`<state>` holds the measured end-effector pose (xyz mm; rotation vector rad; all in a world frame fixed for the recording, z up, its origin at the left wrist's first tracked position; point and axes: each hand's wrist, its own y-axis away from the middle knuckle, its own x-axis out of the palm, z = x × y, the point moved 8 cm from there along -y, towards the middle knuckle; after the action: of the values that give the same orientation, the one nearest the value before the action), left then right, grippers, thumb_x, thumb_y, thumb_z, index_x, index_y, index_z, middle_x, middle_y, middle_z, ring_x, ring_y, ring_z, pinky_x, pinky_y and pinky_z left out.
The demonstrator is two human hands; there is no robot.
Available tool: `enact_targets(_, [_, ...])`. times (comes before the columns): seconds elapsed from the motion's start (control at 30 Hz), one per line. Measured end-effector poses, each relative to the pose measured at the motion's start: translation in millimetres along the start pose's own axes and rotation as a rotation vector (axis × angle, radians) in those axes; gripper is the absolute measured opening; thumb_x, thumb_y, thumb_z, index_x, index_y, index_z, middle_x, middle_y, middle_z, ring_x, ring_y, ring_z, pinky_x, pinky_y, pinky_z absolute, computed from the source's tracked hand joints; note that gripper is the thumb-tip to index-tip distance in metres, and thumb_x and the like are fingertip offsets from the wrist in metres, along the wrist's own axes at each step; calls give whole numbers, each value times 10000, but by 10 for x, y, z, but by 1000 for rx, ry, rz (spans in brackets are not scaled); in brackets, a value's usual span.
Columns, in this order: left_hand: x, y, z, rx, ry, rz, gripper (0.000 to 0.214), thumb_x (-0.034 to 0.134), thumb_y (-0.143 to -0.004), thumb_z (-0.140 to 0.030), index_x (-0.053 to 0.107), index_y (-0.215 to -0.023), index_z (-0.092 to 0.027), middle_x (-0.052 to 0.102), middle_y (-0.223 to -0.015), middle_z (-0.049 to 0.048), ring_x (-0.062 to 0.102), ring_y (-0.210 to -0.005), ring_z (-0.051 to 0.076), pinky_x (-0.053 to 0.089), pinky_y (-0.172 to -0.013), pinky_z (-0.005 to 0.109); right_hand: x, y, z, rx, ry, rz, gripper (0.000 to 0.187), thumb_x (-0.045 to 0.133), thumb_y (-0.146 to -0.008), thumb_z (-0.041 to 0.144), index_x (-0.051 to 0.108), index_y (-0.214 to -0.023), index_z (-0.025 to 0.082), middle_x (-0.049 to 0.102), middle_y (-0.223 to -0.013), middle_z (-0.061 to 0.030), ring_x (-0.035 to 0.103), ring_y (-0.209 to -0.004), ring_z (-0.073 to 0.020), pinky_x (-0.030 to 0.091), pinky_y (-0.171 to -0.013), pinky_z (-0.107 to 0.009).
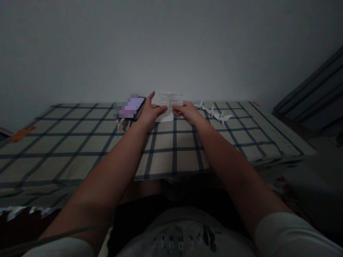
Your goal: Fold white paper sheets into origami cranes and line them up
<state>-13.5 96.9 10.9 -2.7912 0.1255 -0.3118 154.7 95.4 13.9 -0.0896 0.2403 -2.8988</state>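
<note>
The left arm (115,167) and the right arm (230,160) are both pointing out in front, bare, and they are slanting in so the hands are sitting close together. The left grip (148,113) is pinching near its tips, while one finger (151,95) is sticking up and away from the rest. The right grip (189,112) is pinching too, with its fingers curling, and its tips are pointing at the left ones.

It looked like a room in a home, with a checked tablecloth (187,157) spread before a plain wall (171,46) and dark, curtain-like folds (320,94) at the right.
</note>
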Motion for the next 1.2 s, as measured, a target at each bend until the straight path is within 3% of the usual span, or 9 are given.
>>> enact_targets(0.13, [-3,-21,14,82,-75,24,1141,844,-653,-255,156,-1562,-231,728,-1063,101,722,-843,203,582,-828,369,-5,27,60,-38,105,-31,132,731,-796,244,644,-813,145,695,-750,-24,601,-620,-96,468,-583,-216])
enact_targets(0.27, [17,-36,-6,160,-177,70,1166,869,-643,-334,158,-1561,-236,717,-1085,117,719,-854,223,580,-798,371,-15,82,173,-165,307,-48,199,722,-793,320,651,-793,134,641,-668,0,541,-590,-99,416,-573,-228])
enact_targets(0.43, [47,-7,-75,270,-322,118,1105,856,-676,-393,206,-1556,-240,702,-1040,106,708,-854,222,578,-765,352,20,108,230,-289,497,-2,307,697,-795,425,674,-806,118,670,-734,-25,560,-645,-126,412,-629,-257])
enact_targets(0.63, [67,59,-167,386,-507,113,1002,843,-708,-399,299,-1538,-258,633,-1198,138,685,-974,252,579,-793,361,75,66,192,-344,591,58,284,657,-817,390,703,-893,119,715,-850,-59,615,-776,-171,445,-704,-280])
enact_targets(0.77, [65,44,-163,397,-533,115,1032,847,-693,-469,292,-1540,-272,606,-1269,154,677,-1008,274,581,-824,412,65,59,166,-337,573,65,273,664,-813,386,705,-899,131,717,-867,-59,619,-791,-171,475,-750,-295])
enact_targets(0.9, [46,-5,-137,394,-440,119,1065,824,-687,-553,248,-1543,-289,590,-1325,167,681,-1050,285,576,-867,442,18,52,167,-279,426,7,287,705,-785,386,697,-919,132,707,-823,-45,609,-728,-146,486,-695,-273])
enact_targets(1.03, [52,-40,-68,290,-266,124,1137,835,-677,-537,159,-1556,-284,661,-1225,154,710,-984,269,583,-835,407,-7,32,93,-121,157,-44,260,734,-764,318,683,-943,136,729,-854,-59,634,-698,-128,503,-646,-251])
enact_targets(1.2, [49,5,-44,136,-141,59,1109,856,-663,-435,194,-1537,-269,695,-1181,140,719,-929,242,584,-820,390,63,31,32,-38,-45,3,226,759,-743,237,684,-943,162,752,-983,-70,677,-786,-123,535,-708,-248])
